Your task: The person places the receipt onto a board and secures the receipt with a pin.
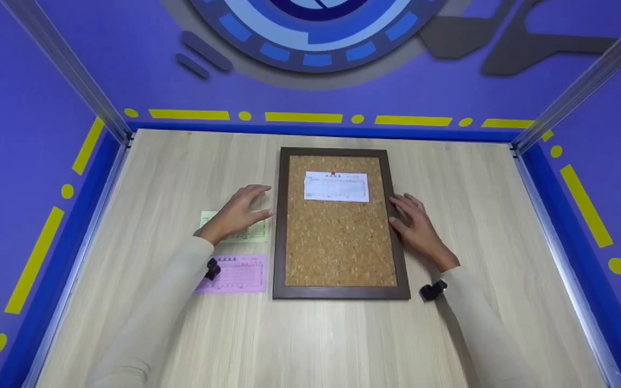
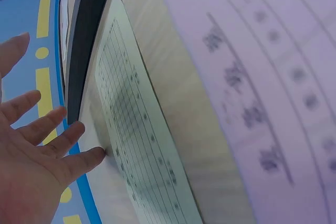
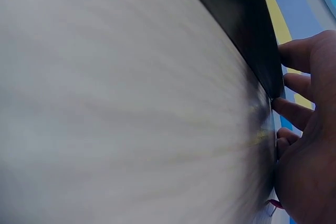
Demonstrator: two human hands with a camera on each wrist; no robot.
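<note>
A cork board [image 1: 337, 242] with a dark brown frame lies on the table, and a red pin [image 1: 333, 173] fixes a white printed form [image 1: 336, 188] to its upper part. My right hand [image 1: 414, 229] is at the board's right edge, its fingertips and thumb touching the frame [image 3: 252, 30]. Close by that palm, a small red piece [image 3: 275, 203] with a thin shiny shaft shows in the right wrist view. To the board's left, my left hand [image 1: 237, 213] hovers with spread fingers and nothing in them, over a green form [image 2: 136, 114].
Below the green form lies a purple form [image 1: 240, 275], partly covered by the left wrist and its camera [image 1: 213, 269]. Blue-purple panels [image 1: 316, 102] with metal edges wall in the wooden table [image 1: 326, 345] at the back and both sides.
</note>
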